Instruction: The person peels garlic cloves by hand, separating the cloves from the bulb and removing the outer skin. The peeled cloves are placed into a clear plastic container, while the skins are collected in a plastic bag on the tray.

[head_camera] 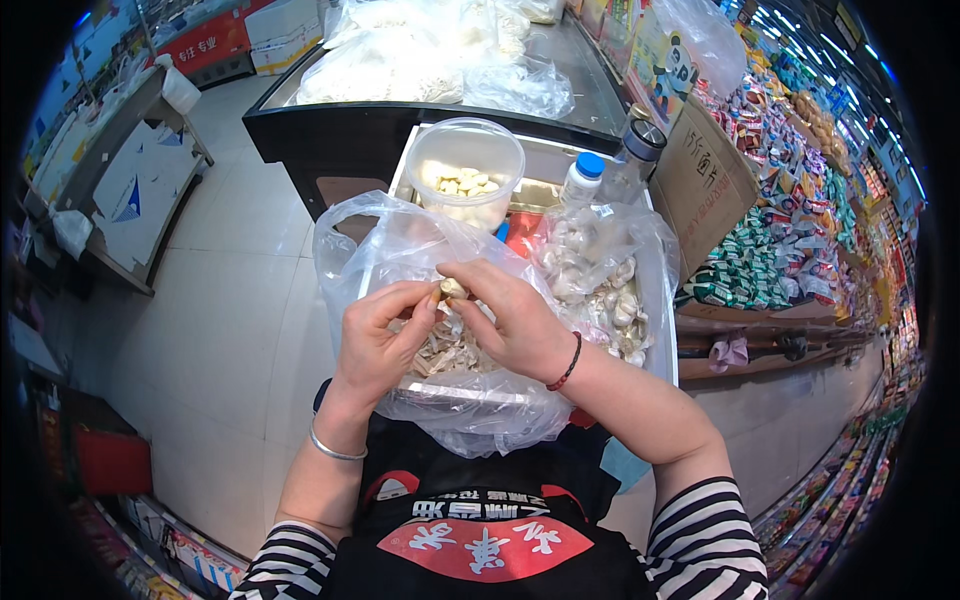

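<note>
Between the fingertips of my left hand (pixel 386 330) and my right hand (pixel 514 319) is a single garlic clove (pixel 452 288), pinched from both sides. Directly below lies a clear plastic bag (pixel 360 232) holding dry garlic skins (pixel 450 349). Beyond my hands stands a round clear plastic tub (pixel 465 146) with peeled cloves (pixel 465 182) inside. To the right, whole garlic bulbs (pixel 626 307) sit in another clear bag (pixel 652 232). All of this rests in or over a pulled-out white drawer (pixel 667 352).
A white bottle with a blue cap (pixel 582 180) and a glass jar with a dark lid (pixel 641 142) stand at the drawer's back right. Behind is a dark-edged counter (pixel 360 116) bearing white plastic bags (pixel 382 71). A cardboard box flap (pixel 705 176) and packaged snacks (pixel 795 195) flank the right side.
</note>
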A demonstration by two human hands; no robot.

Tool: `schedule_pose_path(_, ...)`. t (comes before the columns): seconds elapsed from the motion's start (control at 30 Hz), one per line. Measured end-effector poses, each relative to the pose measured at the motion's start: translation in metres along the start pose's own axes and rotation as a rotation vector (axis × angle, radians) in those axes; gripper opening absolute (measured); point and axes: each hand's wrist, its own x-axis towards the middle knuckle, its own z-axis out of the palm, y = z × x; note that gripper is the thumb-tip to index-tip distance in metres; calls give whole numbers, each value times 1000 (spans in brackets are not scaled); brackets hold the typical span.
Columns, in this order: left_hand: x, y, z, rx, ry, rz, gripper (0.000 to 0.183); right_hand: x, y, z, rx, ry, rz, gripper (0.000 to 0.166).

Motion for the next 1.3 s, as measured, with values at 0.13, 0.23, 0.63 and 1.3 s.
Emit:
schedule_pose_path(0.13, 1, 4, 0, 74, 35, 29, 13, 0, -1, -1, 9, -7, -2, 38)
schedule_pose_path(0.23, -2, 4, 3, 18, 122, -78, 14, 2, -5, 0, 68, 8, 28, 38)
schedule_pose_path(0.63, -1, -8, 6, 13, 213, -305, 16, -1, 2, 6, 455, 114, 82, 31)
schedule_pose_path(1.3, 4, 5, 4, 102, 116, 77, 13, -4, 10, 7, 292, -5, 161, 30)
